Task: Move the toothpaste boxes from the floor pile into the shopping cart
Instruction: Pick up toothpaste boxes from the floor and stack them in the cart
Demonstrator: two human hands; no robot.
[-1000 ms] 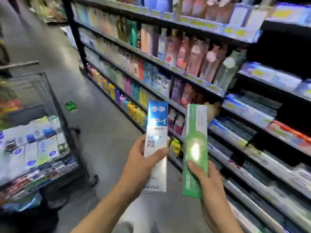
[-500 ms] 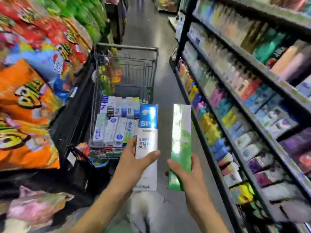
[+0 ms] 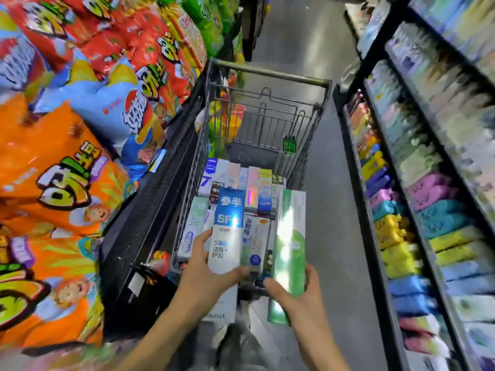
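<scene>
Fingers first: the left hand [image 3: 206, 274] has its fingers [image 3: 201, 238] and thumb wrapped round a blue-and-white toothpaste box [image 3: 227, 231], and the right hand [image 3: 300, 295] clamps a green toothpaste box [image 3: 290, 242] the same way, thumb across the front. Both boxes are upright and sit over the near end of the shopping cart [image 3: 267, 73], so they're basically at the drop point, not yet let go.

Biggest thing is that cart, one of it, wedged between the snack bags [image 3: 80, 129] to its left and the shelf rack [image 3: 428, 183] to its right. Inside the cart there's a layer of toothpaste boxes [image 3: 257, 191] lying flat in rows; I count roughly a dozen, some are hidden behind the two held ones so don't quote me. Two boxes in hand, one per hand. The floor pile isn't in view.

My take on doing this bit well: tip each box flat and line it up with the rows before releasing, lower instead of tossing, and aim for the near end of the cart so nothing slides off the stack.
</scene>
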